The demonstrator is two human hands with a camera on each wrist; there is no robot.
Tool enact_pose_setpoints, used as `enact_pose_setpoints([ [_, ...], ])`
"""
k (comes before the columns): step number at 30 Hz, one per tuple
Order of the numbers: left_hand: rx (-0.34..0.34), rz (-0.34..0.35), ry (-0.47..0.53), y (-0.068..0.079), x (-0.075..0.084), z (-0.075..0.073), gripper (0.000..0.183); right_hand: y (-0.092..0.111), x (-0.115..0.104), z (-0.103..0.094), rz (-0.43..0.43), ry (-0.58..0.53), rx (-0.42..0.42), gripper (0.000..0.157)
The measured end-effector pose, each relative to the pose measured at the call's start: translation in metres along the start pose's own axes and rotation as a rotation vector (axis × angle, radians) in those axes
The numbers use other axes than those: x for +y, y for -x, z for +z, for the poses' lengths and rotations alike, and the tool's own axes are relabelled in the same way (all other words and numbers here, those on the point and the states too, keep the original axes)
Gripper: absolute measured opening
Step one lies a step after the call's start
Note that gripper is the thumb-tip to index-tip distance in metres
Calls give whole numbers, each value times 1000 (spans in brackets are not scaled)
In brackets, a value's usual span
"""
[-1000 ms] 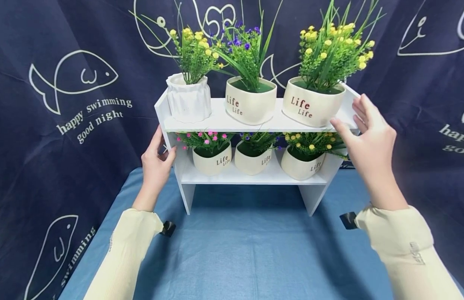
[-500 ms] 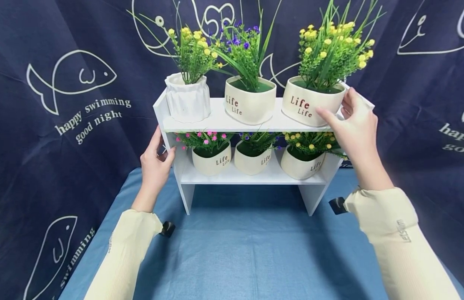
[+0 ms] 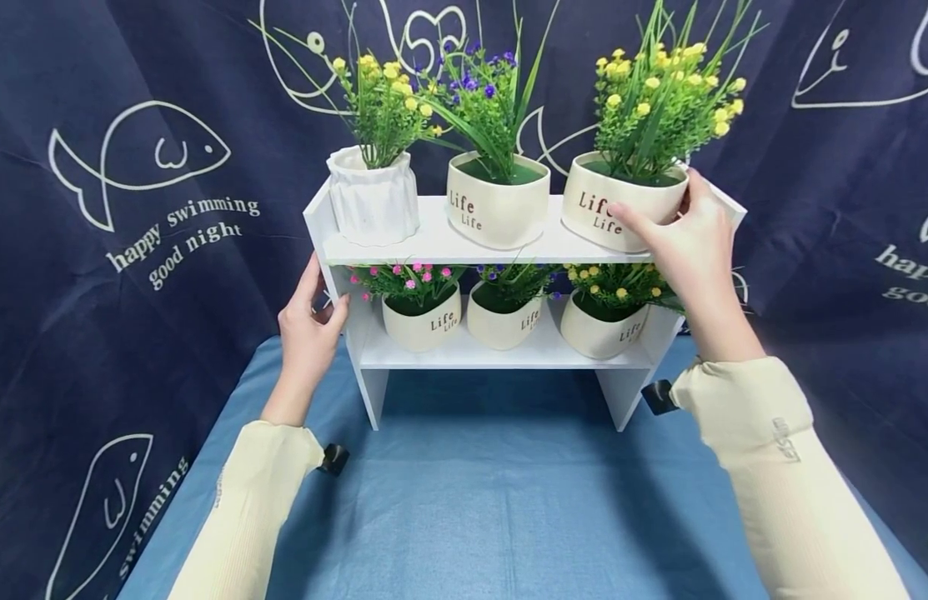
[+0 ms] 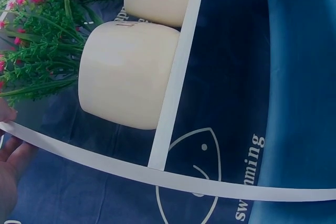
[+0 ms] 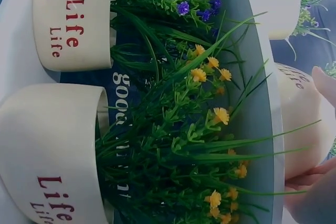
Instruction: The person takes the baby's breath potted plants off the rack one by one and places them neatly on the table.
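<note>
A white two-tier shelf [image 3: 464,357] bears potted artificial plants on both levels. My left hand [image 3: 311,321] grips its left side panel, thumb in front and fingers behind; in the left wrist view the fingers [image 4: 21,156] wrap the panel's edge. At the upper right stands a cream flower pot [image 3: 594,221] marked "Life", with yellow flowers. My right hand [image 3: 692,246] holds this pot, thumb across its front and fingers round its right side, partly hidden. In the right wrist view the same pot [image 5: 302,124] shows between thumb and fingers.
Beside it on the top tier are a cream pot [image 3: 501,208] with purple flowers and a white fluted pot [image 3: 375,204]. Three cream pots, one with pink flowers [image 3: 422,321], fill the lower tier. A blue cloth [image 3: 464,500] covers the table; a dark printed curtain [image 3: 171,67] hangs behind.
My right hand has moved left from beside the shelf's right end onto the upper right pot and taken hold of it. My left hand stays on the side panel.
</note>
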State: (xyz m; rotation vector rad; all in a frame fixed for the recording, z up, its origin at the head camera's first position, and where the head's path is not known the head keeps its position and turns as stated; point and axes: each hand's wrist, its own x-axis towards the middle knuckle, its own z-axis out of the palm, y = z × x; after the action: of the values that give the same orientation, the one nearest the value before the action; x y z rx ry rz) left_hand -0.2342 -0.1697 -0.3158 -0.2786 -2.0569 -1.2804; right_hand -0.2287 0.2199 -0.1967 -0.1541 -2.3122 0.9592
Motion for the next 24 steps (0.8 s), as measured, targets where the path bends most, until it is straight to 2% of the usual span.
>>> enact_pose_setpoints([
  [5,1,3,-2,1,0,0,68,-3,-2,2,37,11,-18,77],
  [11,-2,5,-2,1,0,0,68,-3,-3,1,66,3,-17,76],
  [18,-4,6,-3,2,-1,0,69,1,-4,-7,100,13,-6,85],
  [24,-3,4,-10,1,-1,0,69,5,0,-18,111,7,12,84],
])
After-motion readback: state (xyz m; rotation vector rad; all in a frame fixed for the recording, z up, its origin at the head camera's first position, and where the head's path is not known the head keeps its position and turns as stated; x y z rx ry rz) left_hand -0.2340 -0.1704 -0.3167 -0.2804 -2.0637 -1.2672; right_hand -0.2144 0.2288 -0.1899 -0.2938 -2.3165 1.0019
